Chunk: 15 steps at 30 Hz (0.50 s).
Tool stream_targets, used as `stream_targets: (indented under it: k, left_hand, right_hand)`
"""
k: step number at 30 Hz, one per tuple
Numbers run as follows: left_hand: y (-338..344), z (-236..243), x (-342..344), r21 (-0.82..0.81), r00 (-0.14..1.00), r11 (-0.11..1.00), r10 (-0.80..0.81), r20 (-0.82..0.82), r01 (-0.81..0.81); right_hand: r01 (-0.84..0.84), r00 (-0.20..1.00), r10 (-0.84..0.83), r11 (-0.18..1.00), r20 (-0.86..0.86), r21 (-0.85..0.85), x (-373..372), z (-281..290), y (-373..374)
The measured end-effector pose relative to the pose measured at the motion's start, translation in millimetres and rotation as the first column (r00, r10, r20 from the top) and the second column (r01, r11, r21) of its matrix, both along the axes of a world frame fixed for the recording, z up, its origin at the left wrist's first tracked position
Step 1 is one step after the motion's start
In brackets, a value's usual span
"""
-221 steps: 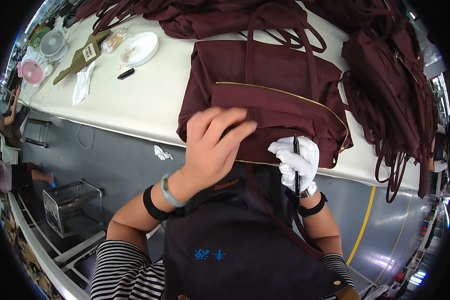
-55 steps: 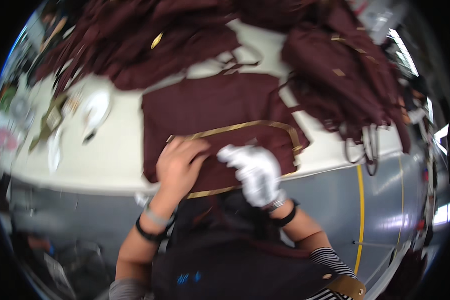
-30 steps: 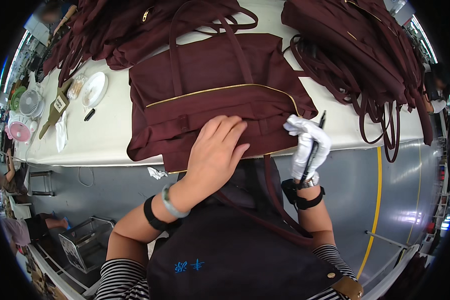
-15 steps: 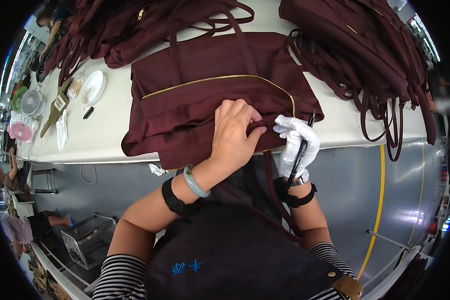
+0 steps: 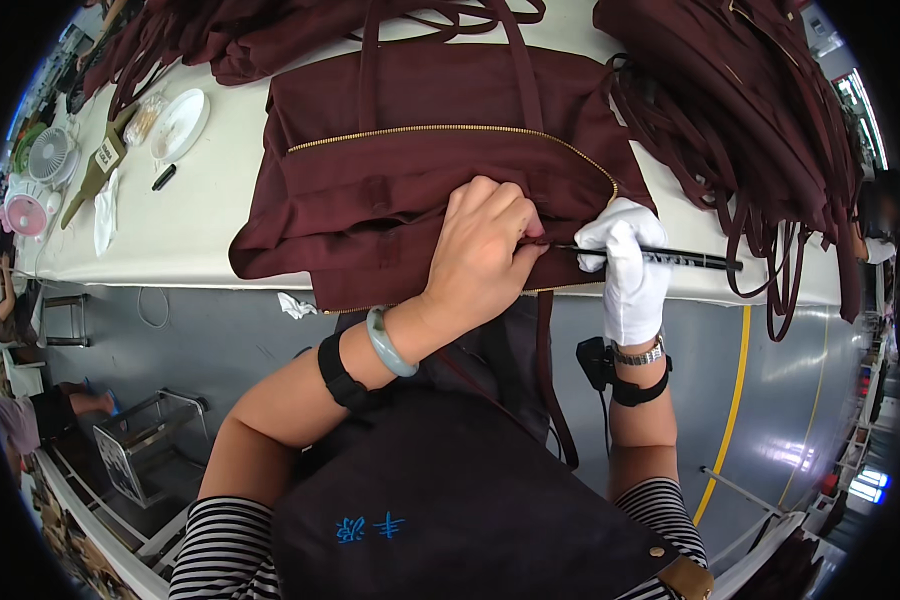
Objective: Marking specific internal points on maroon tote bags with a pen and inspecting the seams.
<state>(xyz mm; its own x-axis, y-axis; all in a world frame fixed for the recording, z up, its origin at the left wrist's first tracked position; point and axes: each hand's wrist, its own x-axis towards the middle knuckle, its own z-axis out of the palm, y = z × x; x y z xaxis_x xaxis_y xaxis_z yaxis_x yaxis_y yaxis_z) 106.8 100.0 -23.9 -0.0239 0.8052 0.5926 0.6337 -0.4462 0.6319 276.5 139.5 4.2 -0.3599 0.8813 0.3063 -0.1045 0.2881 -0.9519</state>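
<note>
A maroon fabric bag (image 5: 440, 90) with two straps and a gold-toothed zipper (image 5: 450, 128) lies across the table in front of me. My left hand (image 5: 482, 240), bare with a pale bangle at the wrist, pinches a fold of the bag's fabric between thumb and fingers. My right hand (image 5: 625, 265), in a white glove, is closed around a slim black pen (image 5: 685, 259). The pen lies nearly level, its thin tip pointing left at the fabric beside my left fingertips. Whether the tip touches the cloth I cannot tell.
More maroon bags are heaped at the back left (image 5: 220, 40) and at the right (image 5: 710, 110), straps trailing. A white plate (image 5: 180, 125), a black marker cap (image 5: 164, 178), a crumpled tissue (image 5: 106, 215) and small fans (image 5: 53, 155) stand or lie on the left.
My right hand has swung the pen from near upright to level, its tip now toward the left hand. The left hand keeps its pinch on the fabric. The whole view has shifted slightly.
</note>
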Motion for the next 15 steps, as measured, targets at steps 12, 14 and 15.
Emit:
stream_targets:
  k: [12, 14, 15]
  left_hand:
    - [2, 0, 0, -0.022, 1.0, 1.0, -0.001, 0.008, 0.001]
    - [2, 0, 0, -0.014, 1.0, 1.0, -0.002, 0.012, 0.002]
    - [2, 0, 0, -0.008, 1.0, 1.0, -0.002, 0.014, 0.002]
  right_hand:
    - [0.029, 0.997, -0.028, 0.999, 0.065, -0.025, -8, -7, 4]
    - [0.028, 0.996, -0.029, 1.0, 0.088, 0.012, -9, -10, 5]
    - [0.031, 0.995, -0.035, 0.999, 0.097, 0.039, -8, -11, 6]
